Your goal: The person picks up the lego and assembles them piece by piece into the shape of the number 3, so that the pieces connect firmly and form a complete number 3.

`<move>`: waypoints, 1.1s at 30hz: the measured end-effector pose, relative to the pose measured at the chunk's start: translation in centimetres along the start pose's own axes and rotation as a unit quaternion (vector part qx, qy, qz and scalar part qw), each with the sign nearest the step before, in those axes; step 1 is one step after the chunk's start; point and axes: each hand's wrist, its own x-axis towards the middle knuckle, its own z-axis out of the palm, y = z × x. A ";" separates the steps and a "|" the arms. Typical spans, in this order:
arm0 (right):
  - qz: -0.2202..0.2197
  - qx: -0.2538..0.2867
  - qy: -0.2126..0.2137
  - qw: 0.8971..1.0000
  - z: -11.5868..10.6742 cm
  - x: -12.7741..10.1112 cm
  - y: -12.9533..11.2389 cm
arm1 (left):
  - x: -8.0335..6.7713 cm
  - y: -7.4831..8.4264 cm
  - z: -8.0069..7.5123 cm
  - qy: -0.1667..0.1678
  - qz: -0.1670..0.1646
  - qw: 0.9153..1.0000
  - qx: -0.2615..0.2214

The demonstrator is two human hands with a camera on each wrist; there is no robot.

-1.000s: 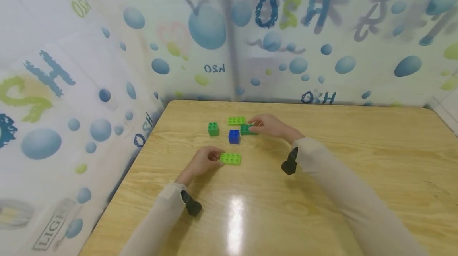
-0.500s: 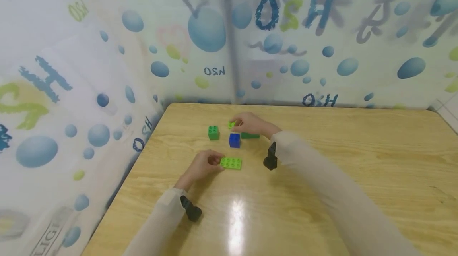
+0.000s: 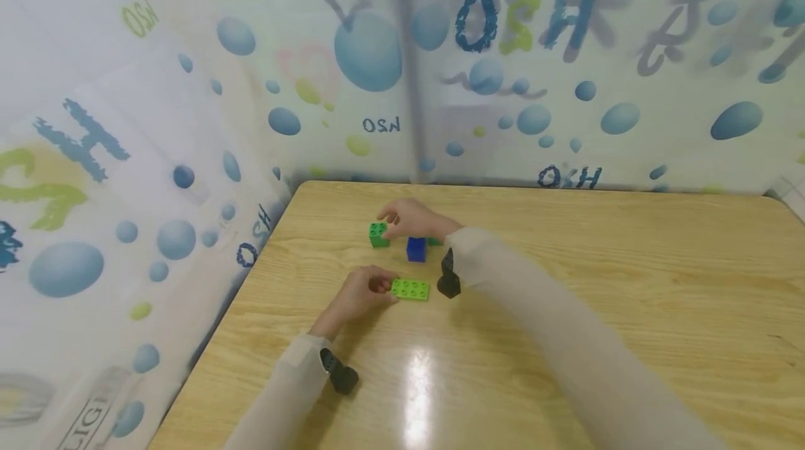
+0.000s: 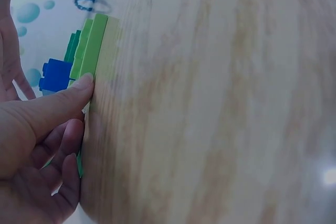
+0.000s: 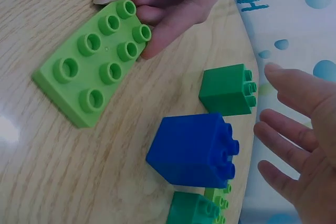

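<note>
My left hand (image 3: 361, 294) holds one end of a flat lime green toy brick (image 3: 410, 289) between thumb and fingers, and the brick lies on the table. In the right wrist view the studs on its top show clearly. My right hand (image 3: 411, 218) hovers over the far bricks with its fingers spread and nothing in them. Its thumb and fingertips are beside a tall square green brick (image 5: 226, 90), seemingly apart from it. A blue square brick (image 5: 189, 148) stands just in front of the right hand.
Behind the blue brick, a dark green brick (image 5: 184, 207) and a second lime brick (image 5: 217, 196) show only in part. The wooden table (image 3: 566, 310) reaches back to a wall (image 3: 516, 128) covered with a bubble-print sheet.
My right hand has moved left from the dark green brick, across the far lime brick, to beside the square green brick. My left hand has kept its hold on the near lime brick.
</note>
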 end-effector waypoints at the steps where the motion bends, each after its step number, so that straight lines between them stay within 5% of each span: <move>1: 0.001 -0.001 0.001 1.000 0.1 0.1 0.0 | 0.0 0.0 0.0 0.001 0.000 1.000 -0.001; 16: 0.041 -0.031 0.012 0.999 1.1 1.2 0.1 | -0.1 0.2 0.0 0.001 0.004 1.000 -0.012; 33: 0.070 -0.003 0.030 0.997 2.1 1.3 0.3 | -0.1 0.1 0.0 -0.002 0.002 1.000 -0.014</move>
